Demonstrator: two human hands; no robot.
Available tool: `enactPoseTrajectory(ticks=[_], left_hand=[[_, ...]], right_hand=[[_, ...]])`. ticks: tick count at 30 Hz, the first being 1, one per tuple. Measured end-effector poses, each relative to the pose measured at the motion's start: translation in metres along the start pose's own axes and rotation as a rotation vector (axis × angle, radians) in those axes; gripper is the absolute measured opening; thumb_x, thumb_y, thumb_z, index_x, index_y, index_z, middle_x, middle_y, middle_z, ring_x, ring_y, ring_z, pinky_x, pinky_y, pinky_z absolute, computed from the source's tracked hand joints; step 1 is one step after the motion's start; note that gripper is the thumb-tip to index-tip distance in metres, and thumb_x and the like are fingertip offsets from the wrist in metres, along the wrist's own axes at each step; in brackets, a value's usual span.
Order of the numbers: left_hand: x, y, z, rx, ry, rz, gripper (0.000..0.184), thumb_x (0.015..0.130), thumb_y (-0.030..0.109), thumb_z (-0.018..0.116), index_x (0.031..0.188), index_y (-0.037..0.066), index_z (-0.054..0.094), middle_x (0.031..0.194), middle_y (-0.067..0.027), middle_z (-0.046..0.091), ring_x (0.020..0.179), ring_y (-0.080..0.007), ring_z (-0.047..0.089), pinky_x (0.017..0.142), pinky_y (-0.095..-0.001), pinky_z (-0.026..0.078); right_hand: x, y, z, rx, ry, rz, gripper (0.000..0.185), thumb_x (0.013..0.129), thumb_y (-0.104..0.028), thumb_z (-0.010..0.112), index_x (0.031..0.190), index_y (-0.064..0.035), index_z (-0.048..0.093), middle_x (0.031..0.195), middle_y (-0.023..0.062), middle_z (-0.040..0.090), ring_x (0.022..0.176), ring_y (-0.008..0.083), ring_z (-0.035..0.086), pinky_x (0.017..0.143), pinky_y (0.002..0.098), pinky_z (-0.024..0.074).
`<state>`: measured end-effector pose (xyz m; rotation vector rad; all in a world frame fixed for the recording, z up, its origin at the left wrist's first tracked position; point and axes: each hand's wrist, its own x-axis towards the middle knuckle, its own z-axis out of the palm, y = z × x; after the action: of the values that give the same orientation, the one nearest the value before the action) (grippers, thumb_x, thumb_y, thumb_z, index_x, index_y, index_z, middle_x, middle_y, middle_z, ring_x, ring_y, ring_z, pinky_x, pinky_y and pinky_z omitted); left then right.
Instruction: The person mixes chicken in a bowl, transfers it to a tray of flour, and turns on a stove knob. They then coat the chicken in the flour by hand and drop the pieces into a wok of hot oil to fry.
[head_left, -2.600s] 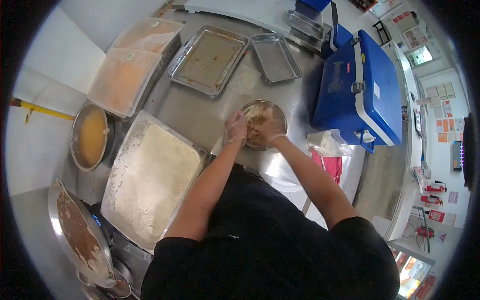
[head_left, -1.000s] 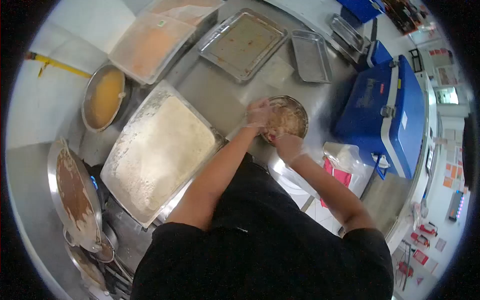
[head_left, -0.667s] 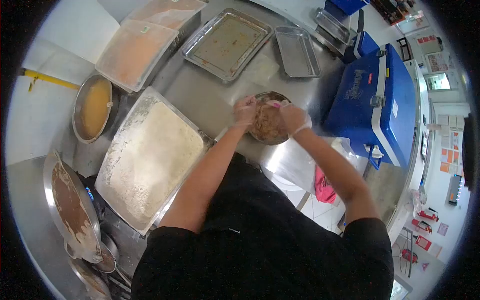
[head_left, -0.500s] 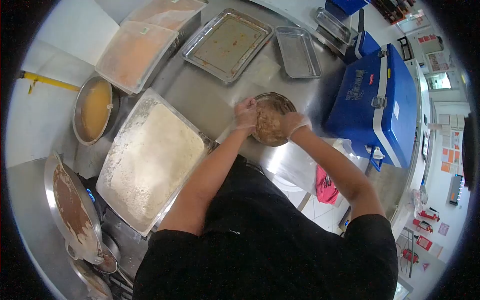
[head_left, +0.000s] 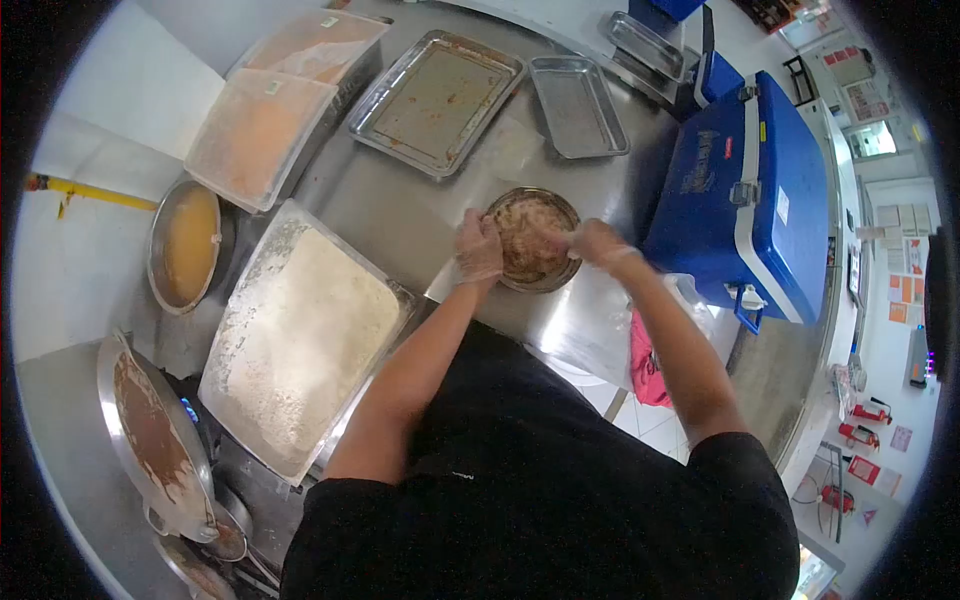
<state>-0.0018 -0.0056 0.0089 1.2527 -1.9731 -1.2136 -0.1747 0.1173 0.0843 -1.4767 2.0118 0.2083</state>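
Note:
A round metal bowl [head_left: 540, 283] with a wet brown-and-pale mixture [head_left: 527, 235] in it stands on the steel counter in front of me. Clear plastic gloves cover both hands. On the bowl's left rim, my left hand [head_left: 480, 245] is closed with the fingers at the edge. My right hand [head_left: 602, 245] is closed at the right rim, slightly blurred. A thin, pale shape reaches from its fingers toward the mixture, too smeared to name.
A large tray of white flour [head_left: 310, 330] lies left, beside a bowl of yellow liquid [head_left: 192, 245] and lidded orange-filled tubs [head_left: 255, 135]. Two metal trays, a stained one [head_left: 435, 100] and a narrower one [head_left: 580, 105], lie beyond. A blue cooler [head_left: 700, 190] stands right; a wok [head_left: 150, 420] sits lower left.
My right hand has moved from over the mixture out to the bowl's right rim. The left hand stays at the left rim. The whole view has shifted slightly.

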Motion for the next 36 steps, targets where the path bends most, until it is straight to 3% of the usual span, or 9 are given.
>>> enactPoseTrajectory(ticks=[3, 7, 10, 14, 17, 20, 25, 31, 36], left_hand=[[0.003, 0.009, -0.014, 0.154, -0.085, 0.054, 0.029, 0.083, 0.024, 0.052, 0.087, -0.004, 0.061, 0.08, -0.0244, 0.061, 0.078, -0.0408, 0.058, 0.07, -0.0462, 0.045], [0.012, -0.018, -0.005, 0.361, -0.284, -0.055, 0.029, 0.076, 0.024, 0.056, 0.077, -0.003, 0.064, 0.08, -0.0244, 0.063, 0.078, -0.0407, 0.06, 0.071, -0.0463, 0.047], [0.013, -0.03, 0.004, 0.375, -0.225, -0.121, 0.027, 0.074, 0.024, 0.058, 0.076, -0.002, 0.065, 0.081, -0.0229, 0.064, 0.079, -0.0394, 0.062, 0.072, -0.0444, 0.049], [0.013, -0.013, -0.025, 0.437, -0.224, 0.125, 0.023, 0.073, 0.022, 0.059, 0.077, 0.001, 0.066, 0.082, -0.02, 0.065, 0.079, -0.0377, 0.062, 0.073, -0.043, 0.05], [0.006, 0.038, -0.084, 0.472, -0.167, -0.044, 0.032, 0.082, 0.027, 0.055, 0.099, 0.001, 0.065, 0.097, -0.0198, 0.065, 0.09, -0.0308, 0.064, 0.082, -0.0407, 0.049], [0.003, -0.011, -0.139, 0.161, -0.011, 0.12, 0.022, 0.079, 0.02, 0.058, 0.087, 0.002, 0.066, 0.077, -0.0143, 0.066, 0.069, -0.0259, 0.064, 0.064, -0.0384, 0.051], [-0.052, 0.019, -0.285, 0.241, 0.391, 0.047, 0.021, 0.072, 0.018, 0.061, 0.06, 0.0, 0.059, 0.061, -0.0196, 0.059, 0.056, -0.0358, 0.058, 0.056, -0.0419, 0.046], [-0.08, -0.058, -0.382, 0.589, 0.56, 0.098, 0.021, 0.072, 0.019, 0.061, 0.06, 0.002, 0.061, 0.061, -0.0207, 0.059, 0.059, -0.0373, 0.059, 0.057, -0.0436, 0.046], [-0.095, -0.101, -0.432, 0.729, 0.473, 0.179, 0.017, 0.074, 0.015, 0.061, 0.063, 0.002, 0.061, 0.067, -0.02, 0.061, 0.063, -0.035, 0.061, 0.059, -0.0426, 0.048]], right_hand=[[0.033, -0.03, 0.046, -0.315, 0.072, 0.074, 0.027, 0.089, -0.024, 0.055, 0.11, -0.0106, 0.065, 0.101, 0.0115, 0.066, 0.088, 0.0292, 0.065, 0.075, 0.0384, 0.0511], [0.047, -0.066, 0.028, -0.004, 0.051, 0.261, 0.035, 0.089, -0.02, 0.05, 0.114, 0.0013, 0.06, 0.109, 0.0233, 0.061, 0.096, 0.0326, 0.063, 0.083, 0.0375, 0.05], [0.039, -0.039, -0.032, -0.448, -0.353, -0.227, 0.037, 0.089, -0.025, 0.049, 0.11, 0.0029, 0.061, 0.108, 0.0249, 0.061, 0.098, 0.0327, 0.062, 0.084, 0.0377, 0.0498], [0.01, -0.052, -0.025, -0.054, 0.255, -0.152, 0.035, 0.087, -0.028, 0.052, 0.097, 0.0016, 0.066, 0.097, 0.0226, 0.065, 0.093, 0.0326, 0.064, 0.081, 0.0393, 0.0501], [-0.011, -0.115, -0.062, -0.185, 0.2, -0.041, 0.03, 0.086, -0.026, 0.053, 0.094, -0.0014, 0.068, 0.096, 0.019, 0.066, 0.092, 0.0315, 0.065, 0.085, 0.0396, 0.0489], [-0.001, -0.153, -0.063, -0.278, 0.26, -0.164, 0.026, 0.086, -0.022, 0.052, 0.089, -0.0019, 0.069, 0.093, 0.0169, 0.067, 0.089, 0.0311, 0.066, 0.081, 0.0395, 0.0507], [-0.073, -0.287, -0.126, -0.358, 0.374, -0.243, 0.023, 0.085, -0.018, 0.051, 0.091, -0.0033, 0.067, 0.091, 0.0162, 0.067, 0.085, 0.0319, 0.066, 0.075, 0.0414, 0.0523], [0.04, -0.383, -0.017, 0.114, 0.746, -0.478, 0.025, 0.088, -0.02, 0.045, 0.087, -0.0046, 0.064, 0.08, 0.02, 0.065, 0.074, 0.0366, 0.064, 0.066, 0.0441, 0.0518], [0.083, -0.446, 0.023, -0.185, 0.634, -0.79, 0.028, 0.086, -0.022, 0.046, 0.079, -0.0059, 0.067, 0.08, 0.0178, 0.065, 0.072, 0.035, 0.064, 0.065, 0.0453, 0.0512]])
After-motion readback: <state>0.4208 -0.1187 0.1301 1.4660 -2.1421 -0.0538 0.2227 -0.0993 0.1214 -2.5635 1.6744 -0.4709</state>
